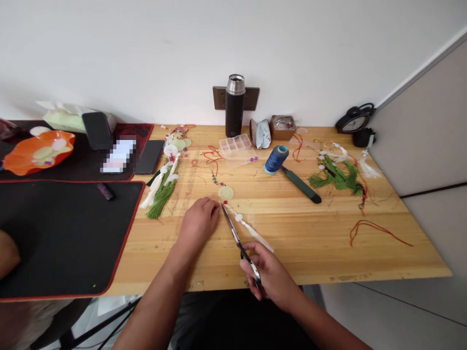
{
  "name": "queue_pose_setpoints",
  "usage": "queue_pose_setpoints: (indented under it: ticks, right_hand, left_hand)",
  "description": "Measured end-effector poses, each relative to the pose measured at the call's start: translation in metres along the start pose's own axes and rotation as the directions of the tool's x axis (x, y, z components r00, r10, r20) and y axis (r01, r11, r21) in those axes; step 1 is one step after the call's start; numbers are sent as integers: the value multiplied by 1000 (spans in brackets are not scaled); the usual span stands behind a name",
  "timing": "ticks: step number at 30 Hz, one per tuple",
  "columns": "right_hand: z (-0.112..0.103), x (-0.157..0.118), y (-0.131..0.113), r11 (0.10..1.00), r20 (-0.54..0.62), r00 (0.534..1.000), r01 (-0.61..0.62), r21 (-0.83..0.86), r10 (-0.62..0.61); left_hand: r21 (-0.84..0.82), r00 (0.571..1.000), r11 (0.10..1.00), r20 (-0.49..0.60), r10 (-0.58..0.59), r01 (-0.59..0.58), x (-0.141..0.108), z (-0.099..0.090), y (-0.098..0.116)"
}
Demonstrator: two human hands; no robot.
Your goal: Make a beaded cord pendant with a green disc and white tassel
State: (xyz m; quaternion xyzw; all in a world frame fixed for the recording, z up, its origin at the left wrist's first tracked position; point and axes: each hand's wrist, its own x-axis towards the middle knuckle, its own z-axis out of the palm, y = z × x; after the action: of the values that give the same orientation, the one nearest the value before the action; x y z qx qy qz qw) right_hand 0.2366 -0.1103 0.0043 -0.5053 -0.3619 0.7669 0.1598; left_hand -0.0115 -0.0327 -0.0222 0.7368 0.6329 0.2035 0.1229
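My right hand (269, 272) grips a pair of scissors (233, 229) by the handles, the narrow blades aimed away from me. Their tips lie beside the fingers of my left hand (199, 217), just below a red bead (225, 202). My left fingers are pinched together on the tabletop; what they hold is too small to make out. Above the tips lies a pale round pendant (226, 193), strung with small green beads (214, 180) on red cord. A white tassel (257, 236) with a white flower-shaped piece (239, 217) trails to the right of the blades.
Behind stand a black flask (234, 109), a clear bead box (235, 143) and a blue thread spool (277, 158) beside a dark green-handled tool (302, 184). Green tassels lie left (160, 199) and right (339, 175). At left are phones, an orange dish (22, 158) and another person's arm (8, 255).
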Motion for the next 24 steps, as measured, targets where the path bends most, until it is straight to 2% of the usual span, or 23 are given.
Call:
queue_pose_setpoints:
  ticks: [24]
  right_hand:
    - [2, -2, -7, 1000, 5, 1000, -1, 12, 1]
  left_hand:
    - [-22, 1000, 1000, -14, -3, 3, 1, 3, -3]
